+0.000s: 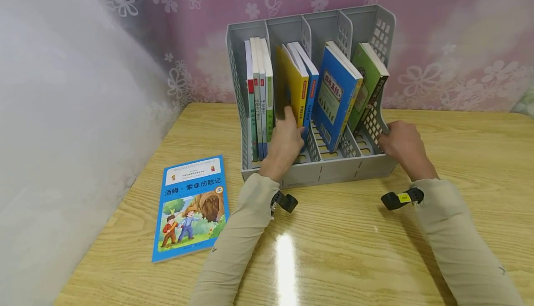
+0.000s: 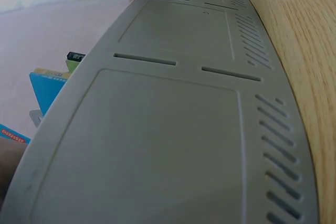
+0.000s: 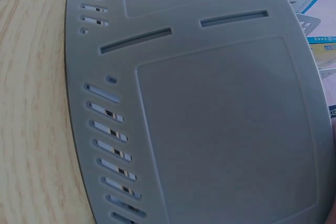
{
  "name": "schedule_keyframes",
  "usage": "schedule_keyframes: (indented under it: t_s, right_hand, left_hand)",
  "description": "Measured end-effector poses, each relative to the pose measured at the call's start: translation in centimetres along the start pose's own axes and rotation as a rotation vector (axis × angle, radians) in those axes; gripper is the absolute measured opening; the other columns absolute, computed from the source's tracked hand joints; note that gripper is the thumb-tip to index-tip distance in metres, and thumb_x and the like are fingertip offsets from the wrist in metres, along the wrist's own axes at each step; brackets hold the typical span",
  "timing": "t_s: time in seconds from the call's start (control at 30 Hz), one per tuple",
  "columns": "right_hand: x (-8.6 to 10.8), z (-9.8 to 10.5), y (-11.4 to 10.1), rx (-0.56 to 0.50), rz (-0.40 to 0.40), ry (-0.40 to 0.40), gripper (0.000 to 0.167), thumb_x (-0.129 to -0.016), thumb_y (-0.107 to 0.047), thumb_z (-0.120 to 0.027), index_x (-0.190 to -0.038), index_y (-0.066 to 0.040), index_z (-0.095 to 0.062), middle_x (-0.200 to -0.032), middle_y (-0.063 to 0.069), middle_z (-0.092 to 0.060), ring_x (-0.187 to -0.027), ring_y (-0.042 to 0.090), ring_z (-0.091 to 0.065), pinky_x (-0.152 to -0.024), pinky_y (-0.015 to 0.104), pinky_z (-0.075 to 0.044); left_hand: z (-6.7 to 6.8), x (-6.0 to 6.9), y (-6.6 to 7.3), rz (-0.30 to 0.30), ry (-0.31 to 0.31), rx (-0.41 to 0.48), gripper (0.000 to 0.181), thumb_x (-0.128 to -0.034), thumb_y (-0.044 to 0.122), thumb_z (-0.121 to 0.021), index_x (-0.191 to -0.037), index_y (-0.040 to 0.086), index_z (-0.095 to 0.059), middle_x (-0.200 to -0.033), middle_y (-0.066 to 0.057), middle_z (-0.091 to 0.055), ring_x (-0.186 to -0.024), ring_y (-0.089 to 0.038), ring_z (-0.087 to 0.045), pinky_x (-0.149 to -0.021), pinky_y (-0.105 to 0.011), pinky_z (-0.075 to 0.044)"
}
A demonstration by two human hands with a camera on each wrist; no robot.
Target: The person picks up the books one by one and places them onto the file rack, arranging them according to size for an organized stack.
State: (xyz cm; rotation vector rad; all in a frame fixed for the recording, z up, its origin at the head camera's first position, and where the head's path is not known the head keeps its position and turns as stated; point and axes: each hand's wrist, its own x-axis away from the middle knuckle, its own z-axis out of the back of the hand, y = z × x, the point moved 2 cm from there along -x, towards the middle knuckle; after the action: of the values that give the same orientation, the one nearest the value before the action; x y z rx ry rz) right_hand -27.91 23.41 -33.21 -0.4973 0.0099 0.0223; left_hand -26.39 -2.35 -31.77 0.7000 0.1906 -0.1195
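Note:
In the head view a grey four-compartment book rack point(image 1: 340, 167) stands on the table with books in each compartment. My left hand point(image 1: 285, 141) reaches into the second compartment and grips the lower spine of a yellow book point(image 1: 301, 93); a blue-spined book point(image 1: 310, 92) leans beside it. My right hand point(image 1: 404, 146) holds the rack's lower right side wall, its fingers partly hidden. Both wrist views mostly show the rack's grey front panel point(image 2: 152, 129), with the hands at the edges of the frames.
A blue picture-cover book point(image 1: 192, 208) lies flat on the wooden table at left. Several thin books point(image 1: 260, 97) fill the first compartment. A blue book point(image 1: 335, 92) leans in the third and a green book point(image 1: 367, 83) in the fourth. A pink flowered curtain point(image 1: 454, 41) hangs behind.

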Motion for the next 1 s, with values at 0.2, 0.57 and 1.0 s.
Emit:
schedule_keyframes:
  t_s: [0.2,0.57,1.0]
  right_hand:
    - [0.04,0.02,0.06,-0.002,-0.007,-0.005,0.028,-0.092,-0.015,-0.046,-0.089,0.01,-0.06,-0.068,0.018,-0.057,-0.058,0.03,-0.052,-0.046,0.038,-0.042]
    - [0.1,0.12,-0.28,0.006,-0.003,-0.002,0.032,-0.093,-0.015,-0.047,-0.098,0.014,-0.06,-0.076,0.023,-0.061,-0.062,0.033,-0.055,-0.048,0.039,-0.044]
    - [0.03,0.21,-0.1,0.016,-0.004,-0.019,0.033,-0.093,-0.015,-0.046,-0.099,0.014,-0.059,-0.076,0.023,-0.061,-0.063,0.033,-0.056,-0.049,0.038,-0.044]
  left_hand:
    - [-0.15,-0.2,0.03,-0.024,-0.063,-0.077,0.074,-0.0935,0.004,-0.06,-0.151,0.007,-0.014,-0.102,-0.015,-0.063,-0.068,-0.021,-0.063,-0.049,-0.024,-0.044]
    - [0.0,-0.25,-0.02,-0.029,-0.063,-0.131,0.086,-0.0882,-0.006,-0.06,-0.154,0.006,-0.006,-0.074,-0.011,-0.062,-0.049,-0.016,-0.054,-0.043,-0.023,-0.035]
    - [-0.15,0.14,-0.06,-0.021,-0.046,-0.065,0.071,-0.0948,0.003,-0.052,-0.153,0.001,-0.011,-0.136,-0.018,-0.049,-0.084,-0.025,-0.067,-0.058,-0.027,-0.051]
